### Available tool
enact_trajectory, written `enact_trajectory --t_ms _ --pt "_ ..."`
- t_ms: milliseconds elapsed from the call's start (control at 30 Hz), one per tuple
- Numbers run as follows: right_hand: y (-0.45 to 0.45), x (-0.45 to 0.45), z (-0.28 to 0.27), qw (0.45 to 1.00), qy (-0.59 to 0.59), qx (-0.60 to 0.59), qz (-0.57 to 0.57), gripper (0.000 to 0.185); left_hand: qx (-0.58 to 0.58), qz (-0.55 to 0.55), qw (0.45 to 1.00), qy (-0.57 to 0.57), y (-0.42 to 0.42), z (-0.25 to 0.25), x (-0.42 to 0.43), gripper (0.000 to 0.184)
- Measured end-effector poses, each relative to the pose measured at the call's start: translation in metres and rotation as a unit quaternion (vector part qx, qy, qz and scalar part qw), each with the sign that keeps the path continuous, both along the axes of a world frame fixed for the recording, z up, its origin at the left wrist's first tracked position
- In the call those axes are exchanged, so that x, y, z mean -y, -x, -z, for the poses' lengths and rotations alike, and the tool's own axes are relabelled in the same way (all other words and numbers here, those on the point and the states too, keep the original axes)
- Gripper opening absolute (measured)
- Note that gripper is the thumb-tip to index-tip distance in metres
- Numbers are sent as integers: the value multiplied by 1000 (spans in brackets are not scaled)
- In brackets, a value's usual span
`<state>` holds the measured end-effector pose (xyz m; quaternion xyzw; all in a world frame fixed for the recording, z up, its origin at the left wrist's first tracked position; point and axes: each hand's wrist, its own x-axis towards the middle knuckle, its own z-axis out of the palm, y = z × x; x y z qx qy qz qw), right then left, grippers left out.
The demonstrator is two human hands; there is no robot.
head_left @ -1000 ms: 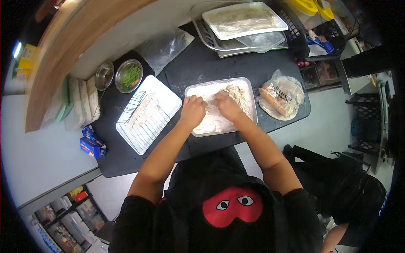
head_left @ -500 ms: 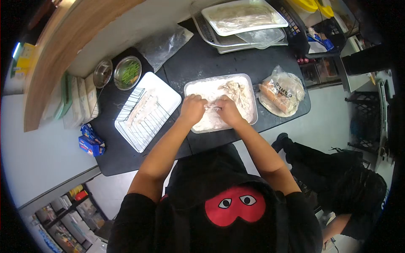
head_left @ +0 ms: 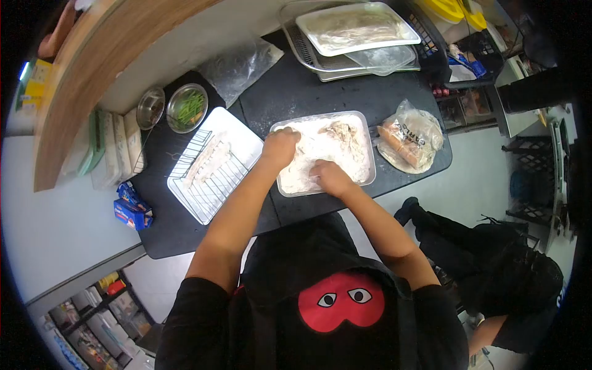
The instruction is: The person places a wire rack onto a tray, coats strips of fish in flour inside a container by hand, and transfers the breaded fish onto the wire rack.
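Observation:
A clear plastic tub of white flour sits in front of me, with floury, lumpy pieces in its right part. My left hand is at the tub's left side, its fingers curled down into the flour. Lower and nearer the middle, my right hand has its fingers bent into the flour too. What either hand grips, if anything, is hidden. On the left, a wire rack rests on a white tray, with long flour-coated strips on it.
Metal bowls stand at the back left, one holding green cut vegetables. A plastic bag with an orange-brown item lies right of the tub. Stacked trays are behind. A person in black is at the right.
My hands were together over the middle of the tub; now they are apart. The left has shifted left and up, the right down toward the near side.

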<state>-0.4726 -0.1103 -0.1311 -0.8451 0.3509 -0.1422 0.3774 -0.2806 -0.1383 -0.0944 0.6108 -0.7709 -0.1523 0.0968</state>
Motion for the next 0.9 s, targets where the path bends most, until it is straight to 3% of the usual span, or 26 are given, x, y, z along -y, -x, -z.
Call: enact_trajectory --t_ms 100,167,200,300,400,500,600,700,800,900 --pt "1 7 -16 992 -60 49 102 23 -57 41 997 38 0 -4 -12 16" --pt "-9 11 -25 964 -144 87 204 25 -16 58 998 31 3 -8 -23 17" --pt "-12 14 -21 958 -190 69 203 28 10 48 998 37 3 -7 -27 19" --pt "-16 22 -12 963 -140 61 223 32 37 20 996 77 4 -7 -35 23" --pt "-22 22 -15 939 -250 86 218 35 126 43 990 45 6 -8 -53 28" --pt "-21 20 -24 952 -140 115 247 35 166 48 984 -31 11 -16 -64 37" --pt "-12 14 -15 991 -1 52 121 34 162 70 983 -42 13 -21 -73 39" --pt "20 12 -15 999 44 4 4 34 203 83 974 -54 11 -26 -69 36" --pt "36 8 -26 985 95 -25 139 28 73 70 992 78 6 -12 -52 30" --pt "36 8 -2 963 123 -99 219 19 49 35 997 55 11 4 -32 30"
